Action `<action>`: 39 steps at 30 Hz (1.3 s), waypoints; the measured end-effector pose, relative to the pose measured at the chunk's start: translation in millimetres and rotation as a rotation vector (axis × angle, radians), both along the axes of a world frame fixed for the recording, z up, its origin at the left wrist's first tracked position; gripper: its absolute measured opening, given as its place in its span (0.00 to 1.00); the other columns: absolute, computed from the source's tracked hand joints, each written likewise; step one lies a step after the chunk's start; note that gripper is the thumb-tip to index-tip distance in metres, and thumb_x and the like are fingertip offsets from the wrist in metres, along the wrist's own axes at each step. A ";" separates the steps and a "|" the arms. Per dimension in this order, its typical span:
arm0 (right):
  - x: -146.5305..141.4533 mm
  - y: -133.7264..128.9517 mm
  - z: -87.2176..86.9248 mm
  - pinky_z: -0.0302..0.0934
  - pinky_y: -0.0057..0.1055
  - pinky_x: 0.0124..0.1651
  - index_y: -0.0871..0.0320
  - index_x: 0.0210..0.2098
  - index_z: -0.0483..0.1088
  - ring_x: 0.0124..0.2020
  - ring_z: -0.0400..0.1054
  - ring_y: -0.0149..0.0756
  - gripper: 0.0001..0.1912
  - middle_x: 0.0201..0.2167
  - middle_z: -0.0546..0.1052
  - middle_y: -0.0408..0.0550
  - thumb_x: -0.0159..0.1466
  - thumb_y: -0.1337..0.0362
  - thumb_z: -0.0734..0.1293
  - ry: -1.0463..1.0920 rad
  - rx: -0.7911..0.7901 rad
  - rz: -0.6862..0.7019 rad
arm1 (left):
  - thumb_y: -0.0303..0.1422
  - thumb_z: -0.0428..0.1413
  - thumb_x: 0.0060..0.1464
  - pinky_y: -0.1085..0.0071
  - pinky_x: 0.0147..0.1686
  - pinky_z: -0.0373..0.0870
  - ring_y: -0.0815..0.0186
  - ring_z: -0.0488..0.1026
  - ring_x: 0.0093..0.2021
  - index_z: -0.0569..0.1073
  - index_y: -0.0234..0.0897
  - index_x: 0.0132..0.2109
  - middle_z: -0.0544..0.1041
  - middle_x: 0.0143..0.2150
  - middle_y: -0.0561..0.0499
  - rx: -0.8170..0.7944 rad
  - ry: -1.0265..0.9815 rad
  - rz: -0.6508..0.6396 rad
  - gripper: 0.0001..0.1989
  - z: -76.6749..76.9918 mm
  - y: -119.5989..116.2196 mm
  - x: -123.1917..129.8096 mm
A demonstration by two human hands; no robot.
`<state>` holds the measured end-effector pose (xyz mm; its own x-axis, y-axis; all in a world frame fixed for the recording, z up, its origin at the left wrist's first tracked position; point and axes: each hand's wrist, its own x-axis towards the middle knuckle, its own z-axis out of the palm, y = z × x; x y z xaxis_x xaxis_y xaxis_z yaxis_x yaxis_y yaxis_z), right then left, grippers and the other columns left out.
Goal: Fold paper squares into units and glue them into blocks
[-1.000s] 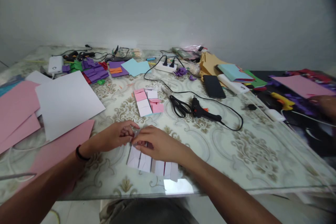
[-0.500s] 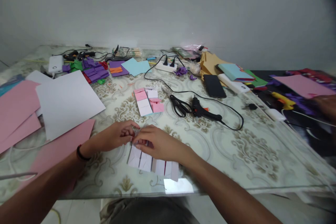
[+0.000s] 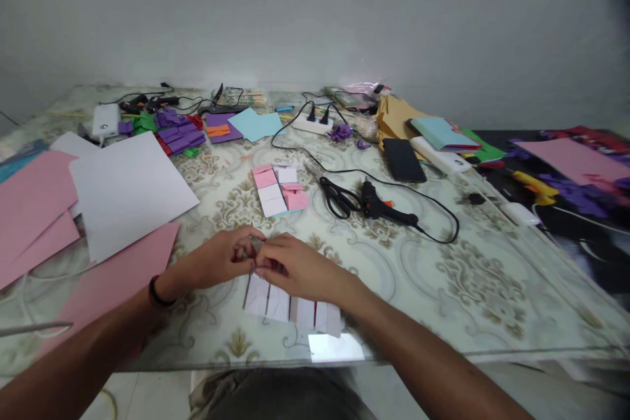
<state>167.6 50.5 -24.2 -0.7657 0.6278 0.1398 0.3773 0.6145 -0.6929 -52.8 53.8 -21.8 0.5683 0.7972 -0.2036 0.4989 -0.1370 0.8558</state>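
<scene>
My left hand (image 3: 224, 256) and my right hand (image 3: 291, 268) meet fingertip to fingertip near the front of the table. Both are closed, pinching the far edge of a row of folded white paper pieces (image 3: 268, 302); my fingers hide that edge. The row lies under and in front of my right hand, with a thin red line showing between two pieces. Beyond my hands rests a small group of pink and white folded papers (image 3: 272, 195). To its right are black-handled scissors (image 3: 337, 197) and a black glue gun (image 3: 386, 207) with its cord.
Large white sheets (image 3: 130, 193) and pink sheets (image 3: 34, 207) lie at the left. Purple folded papers (image 3: 180, 136), a power strip (image 3: 312, 123), a black phone (image 3: 403, 159) and a yellow glue gun (image 3: 536, 188) sit farther off. Loose cords cross the table.
My hands stay pinched together, and the row of paper has shifted slightly right with them. Another person's hand at the right edge is out of view now.
</scene>
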 end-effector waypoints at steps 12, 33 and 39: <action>-0.3 1.5 -6.3 0.59 0.32 0.45 0.57 0.33 0.67 0.31 0.67 0.33 0.07 0.26 0.71 0.39 0.66 0.72 0.68 0.010 -0.007 -0.055 | 0.30 0.57 0.58 0.71 0.31 0.63 0.66 0.72 0.30 0.69 0.41 0.57 0.73 0.28 0.59 0.055 0.011 0.136 0.19 -7.4 -11.1 12.3; -2.0 -0.4 -0.9 0.59 0.30 0.41 0.58 0.30 0.70 0.30 0.66 0.33 0.11 0.26 0.74 0.42 0.70 0.66 0.67 0.083 -0.010 -0.172 | 0.28 0.57 0.52 0.74 0.29 0.62 0.70 0.68 0.28 0.68 0.39 0.47 0.71 0.28 0.59 -0.058 -0.201 0.206 0.14 -5.5 -5.4 9.1; -1.4 -2.3 4.1 0.59 0.31 0.42 0.57 0.31 0.71 0.32 0.67 0.34 0.10 0.28 0.75 0.43 0.70 0.68 0.66 0.145 0.049 -0.205 | 0.27 0.55 0.50 0.75 0.27 0.58 0.72 0.64 0.26 0.69 0.38 0.47 0.69 0.29 0.60 -0.015 -0.206 0.238 0.15 -4.1 -2.6 6.0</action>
